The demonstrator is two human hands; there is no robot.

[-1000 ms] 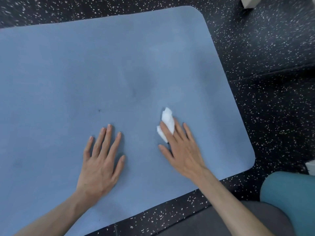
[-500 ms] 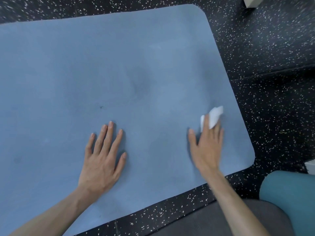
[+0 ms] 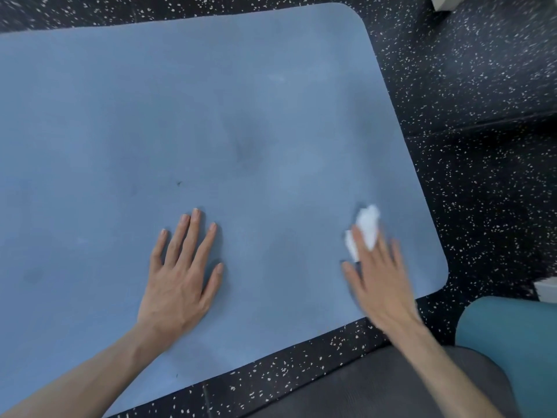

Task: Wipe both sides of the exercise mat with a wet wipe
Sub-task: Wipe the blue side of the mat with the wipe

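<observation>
I am looking down on the exercise mat (image 3: 187,122), a big blue sheet lying flat on the dark speckled floor (image 3: 482,116) and filling most of the view; its rounded right-hand corners are showing, the left end is running out of frame. Faint darker smudges are showing near the middle of it and a tiny dark speck just beyond my left fingertips.

My left hand (image 3: 180,279) is resting palm down on the near part of the mat, fingers straight and slightly spread, holding nothing, and I judge it is bracing the sheet. My right hand (image 3: 379,285) is lying to the right of it, near the mat's near right corner, blurred; its fingers are stretched out fairly flat and pressing the wet wipe (image 3: 366,229) against the surface. The wipe is a small crumpled white wad sticking out beyond the fingertips, touching the mat. Whether the thumb is tucking any of it I cannot tell.

I am reading this as the first-side wipe, working the right end. Next I am wanting long passes carried leftward over the smudges and the speck, pressure kept even so the wad is not rolling out from under the fingers. The underside is not yet showing, so flipping the mat is still ahead.
</observation>
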